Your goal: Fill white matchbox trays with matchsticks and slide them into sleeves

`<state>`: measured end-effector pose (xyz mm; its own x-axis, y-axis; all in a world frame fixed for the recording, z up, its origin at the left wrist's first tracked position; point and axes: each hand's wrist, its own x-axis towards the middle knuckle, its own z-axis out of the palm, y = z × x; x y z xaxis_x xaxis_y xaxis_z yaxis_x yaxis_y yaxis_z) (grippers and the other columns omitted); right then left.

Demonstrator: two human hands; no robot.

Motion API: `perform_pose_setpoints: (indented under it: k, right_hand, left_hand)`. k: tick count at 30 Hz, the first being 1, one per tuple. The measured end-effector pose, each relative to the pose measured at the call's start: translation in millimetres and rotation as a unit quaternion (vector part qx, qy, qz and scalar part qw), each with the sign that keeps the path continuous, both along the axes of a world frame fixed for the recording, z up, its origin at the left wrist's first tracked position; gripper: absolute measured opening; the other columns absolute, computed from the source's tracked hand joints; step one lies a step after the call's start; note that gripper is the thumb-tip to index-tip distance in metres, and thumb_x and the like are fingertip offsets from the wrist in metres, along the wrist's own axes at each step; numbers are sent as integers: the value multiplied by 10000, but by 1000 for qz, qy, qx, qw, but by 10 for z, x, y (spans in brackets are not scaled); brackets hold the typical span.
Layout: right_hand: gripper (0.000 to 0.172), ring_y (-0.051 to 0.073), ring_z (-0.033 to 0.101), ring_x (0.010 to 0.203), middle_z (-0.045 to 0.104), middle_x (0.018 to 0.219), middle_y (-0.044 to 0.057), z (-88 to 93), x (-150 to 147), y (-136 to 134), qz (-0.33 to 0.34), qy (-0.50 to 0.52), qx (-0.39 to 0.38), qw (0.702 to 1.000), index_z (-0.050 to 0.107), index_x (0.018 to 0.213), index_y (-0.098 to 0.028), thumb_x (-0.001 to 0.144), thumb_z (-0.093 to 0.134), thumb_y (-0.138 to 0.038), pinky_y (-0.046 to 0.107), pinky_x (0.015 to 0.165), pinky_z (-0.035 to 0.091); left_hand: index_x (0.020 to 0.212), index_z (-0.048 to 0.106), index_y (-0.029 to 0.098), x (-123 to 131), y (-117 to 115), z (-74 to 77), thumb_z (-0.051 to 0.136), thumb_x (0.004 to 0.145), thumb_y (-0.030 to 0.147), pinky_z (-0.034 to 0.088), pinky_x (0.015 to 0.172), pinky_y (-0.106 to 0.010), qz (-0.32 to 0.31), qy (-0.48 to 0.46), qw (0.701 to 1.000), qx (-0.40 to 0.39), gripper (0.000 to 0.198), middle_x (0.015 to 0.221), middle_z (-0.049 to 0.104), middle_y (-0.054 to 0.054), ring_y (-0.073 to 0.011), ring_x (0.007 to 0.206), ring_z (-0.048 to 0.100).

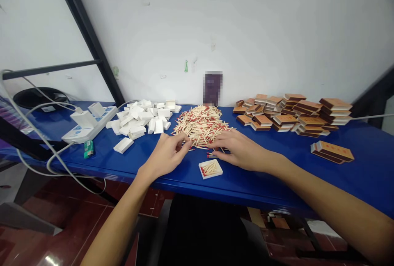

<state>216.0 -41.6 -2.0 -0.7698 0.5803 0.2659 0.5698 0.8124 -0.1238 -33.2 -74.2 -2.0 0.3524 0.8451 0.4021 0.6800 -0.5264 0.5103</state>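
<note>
A heap of red-headed matches (201, 124) lies on the blue table, between my two hands. My left hand (168, 153) is at the heap's front left edge, with thumb and forefinger drawn together; whether a match is between them I cannot make out. My right hand (238, 147) bends over the heap's front right edge, thumb and fingers closing round a few matches. Several loose matches (211, 154) lie by its thumb. Just in front, a white matchbox tray (219, 170) holds a small layer of matches, heads towards the left.
White empty trays (138, 116) are piled at the back left, with a single tray (123, 145) nearer. Orange-brown matchbox sleeves (286, 120) stand stacked at the right; two more (334, 152) lie in front. A power strip (92, 124) with cables and a green item (89, 149) sit left.
</note>
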Motion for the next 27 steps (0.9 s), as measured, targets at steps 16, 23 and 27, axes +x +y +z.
perform_pose_setpoints:
  k: [16, 23, 27]
  right_hand:
    - [112, 196, 599, 806, 685, 840, 40, -13, -21, -14, -30, 5, -26, 999, 681, 835, -199, 896, 615, -267, 316, 741, 383]
    - [118, 187, 598, 799, 690, 833, 33, 6, -15, -5, -24, 6, -47, 999, 683, 799, -193, 882, 605, -221, 324, 765, 387]
    - [90, 177, 587, 783, 684, 818, 25, 7, 17, 2, -8, 9, -56, 998, 669, 791, -196, 861, 614, -208, 322, 768, 381]
  left_hand:
    - [901, 715, 245, 28, 59, -78, 598, 892, 320, 284, 551, -264, 63, 159, 985, -20, 139, 604, 597, 26, -157, 555, 535]
    - [939, 697, 217, -31, 87, -91, 545, 950, 308, 309, 561, -246, 6, 142, 990, -19, 177, 655, 635, 21, -141, 581, 550]
    - [1038, 688, 215, -46, 66, -87, 513, 989, 260, 419, 688, -239, -122, 113, 986, 6, 187, 850, 715, 7, -128, 726, 628]
